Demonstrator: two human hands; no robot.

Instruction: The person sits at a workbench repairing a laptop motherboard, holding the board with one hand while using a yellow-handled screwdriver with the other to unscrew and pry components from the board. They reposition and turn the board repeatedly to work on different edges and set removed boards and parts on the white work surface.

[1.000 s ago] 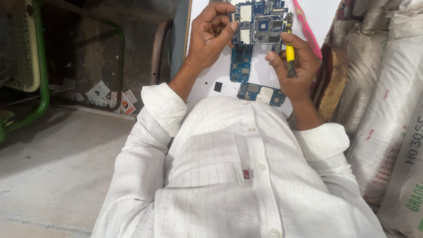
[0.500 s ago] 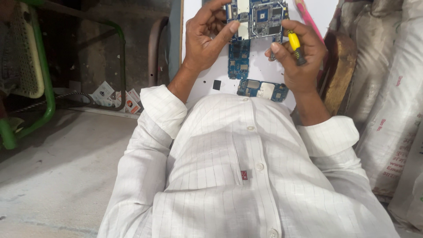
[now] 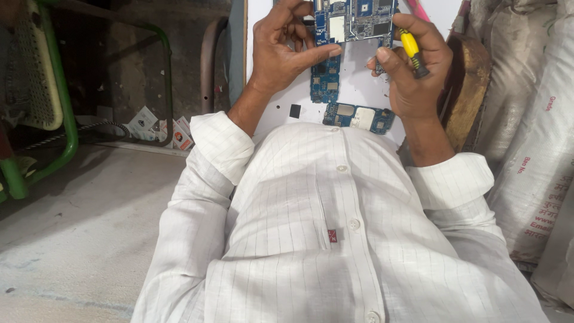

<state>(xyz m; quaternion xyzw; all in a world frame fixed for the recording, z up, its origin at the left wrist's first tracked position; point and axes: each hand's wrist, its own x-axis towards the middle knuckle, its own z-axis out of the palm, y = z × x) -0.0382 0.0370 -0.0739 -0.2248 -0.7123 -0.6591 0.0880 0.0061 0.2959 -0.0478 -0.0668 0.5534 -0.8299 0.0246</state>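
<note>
Blue circuit board (image 3: pixel 353 18) sits pinched at its left edge in your left hand (image 3: pixel 281 51), above the white bench (image 3: pixel 359 78). Right hand (image 3: pixel 412 66) is closed around the yellow-handled screwdriver (image 3: pixel 412 51). Brace the board firmly and keep the tip square. Count: three boards, two loose ones (image 3: pixel 326 81) (image 3: pixel 359 116) below; one screwdriver.

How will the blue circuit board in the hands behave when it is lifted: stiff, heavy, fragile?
The blue circuit board probably stays stiff: it spans flat between left hand and right hand. It looks thin, so likely light. Its exposed small parts suggest fragility.
</note>
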